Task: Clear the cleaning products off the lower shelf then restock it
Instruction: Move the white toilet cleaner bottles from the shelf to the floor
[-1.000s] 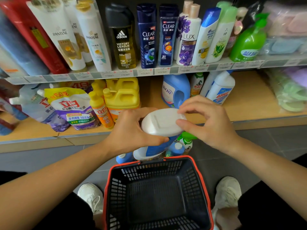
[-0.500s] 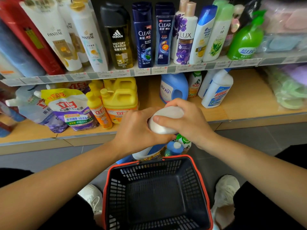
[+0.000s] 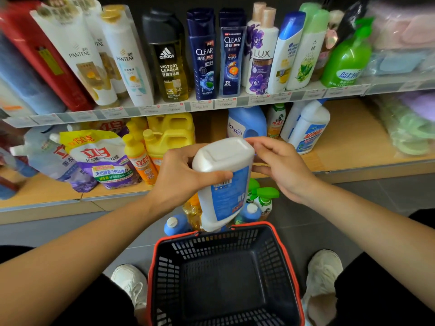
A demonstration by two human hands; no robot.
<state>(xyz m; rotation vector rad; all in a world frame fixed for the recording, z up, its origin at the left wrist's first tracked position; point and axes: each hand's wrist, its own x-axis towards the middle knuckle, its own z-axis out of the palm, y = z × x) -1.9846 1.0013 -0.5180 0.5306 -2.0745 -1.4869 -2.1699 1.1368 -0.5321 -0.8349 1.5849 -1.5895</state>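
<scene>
The white bottle (image 3: 223, 182), gripped base-up by the left hand (image 3: 181, 177), now shows its blue label side; 0.5 s ago only its base showed. The right hand (image 3: 282, 165), then cupped over the base, has slid off toward 3 o'clock, fingertips (image 3: 249, 141) touching the base's edge.
</scene>
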